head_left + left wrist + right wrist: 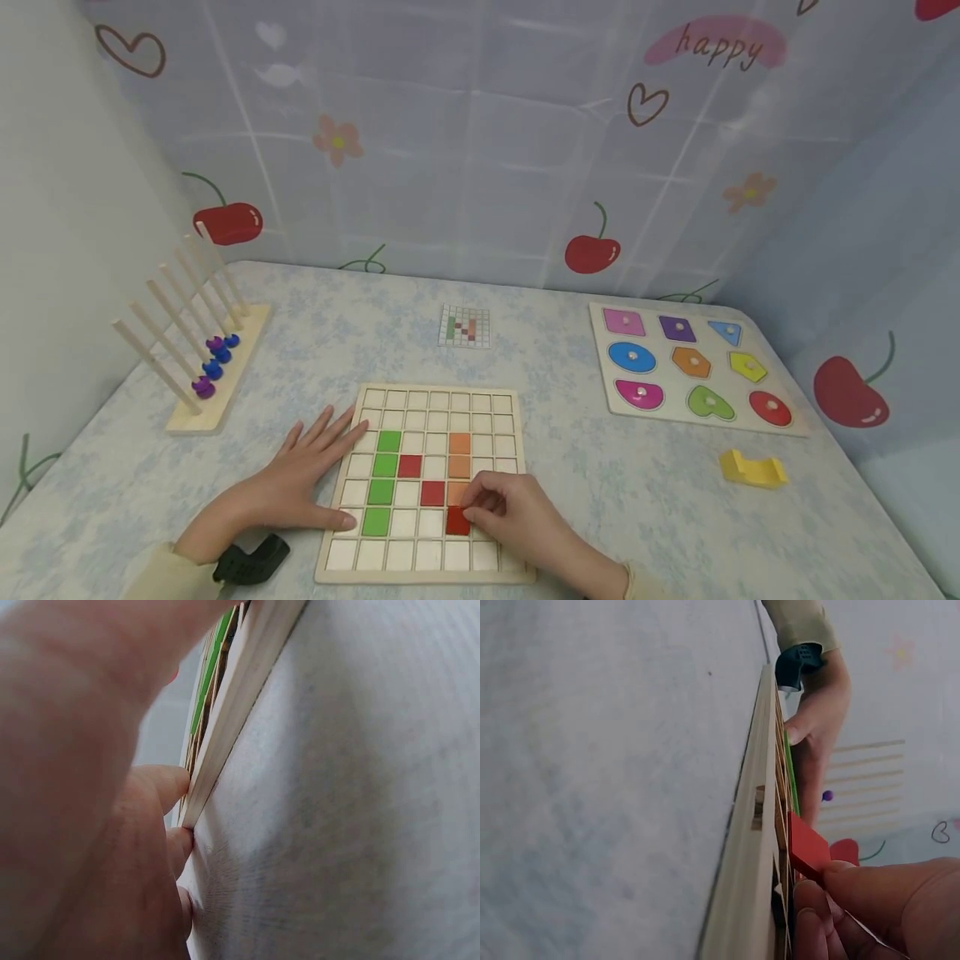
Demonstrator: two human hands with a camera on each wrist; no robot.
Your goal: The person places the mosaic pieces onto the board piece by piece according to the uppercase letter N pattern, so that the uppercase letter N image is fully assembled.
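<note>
A wooden grid board [420, 576] lies on the table, with green tiles [382, 490] in one column and orange tiles [459, 466] in another. Two red tiles [432, 493] step diagonally between them. Between thumb and fingers, my right hand [521, 510] pinches another red tile [457, 523], just below the lowest orange one. Seen in the right wrist view, this red tile [807, 846] is tilted above the grid. My left hand [292, 483] rests at the board's left side with fingers spread, thumb and fingertips touching its edge. In the left wrist view some fingertips touch the wooden rim [217, 742].
Behind the board lies a small printed pattern card [465, 327]. A wooden peg rack [240, 358] with blue and purple pieces stands at left. At right are a knobbed shape puzzle [675, 392] and a yellow block [752, 470]. Patterned curtains border the table.
</note>
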